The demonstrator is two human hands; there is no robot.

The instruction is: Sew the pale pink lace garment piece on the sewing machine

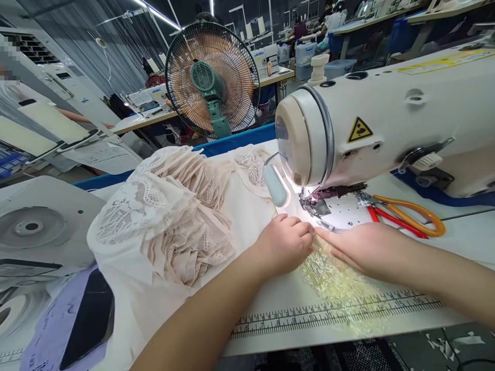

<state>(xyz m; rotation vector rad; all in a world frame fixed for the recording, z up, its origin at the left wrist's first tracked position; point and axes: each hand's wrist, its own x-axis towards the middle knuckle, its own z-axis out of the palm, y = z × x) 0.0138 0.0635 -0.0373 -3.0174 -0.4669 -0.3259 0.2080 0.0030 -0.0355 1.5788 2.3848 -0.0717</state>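
Note:
My left hand (288, 245) is closed in front of the sewing machine's needle area, fingers curled in; whatever it grips is hidden. My right hand (361, 247) reaches in from the right, its fingers stretched out and their tips meeting the left hand. Beneath both hands lies a crinkled heap of translucent yellowish strips (336, 281), spilling over the table's front edge. Just beyond the fingertips is the lit presser foot (309, 201) of the sewing machine (371, 118). A bunched dark purple piece (332, 191) sits behind the foot.
Left of my hands, pale lace fabric pieces (174, 221) are piled. Orange-handled scissors (425, 214) and a red-handled tool (398, 222) lie at the right. A printed ruler (286, 320) runs along the front edge. A black phone (88, 319) lies at lower left; a fan (212, 82) stands behind.

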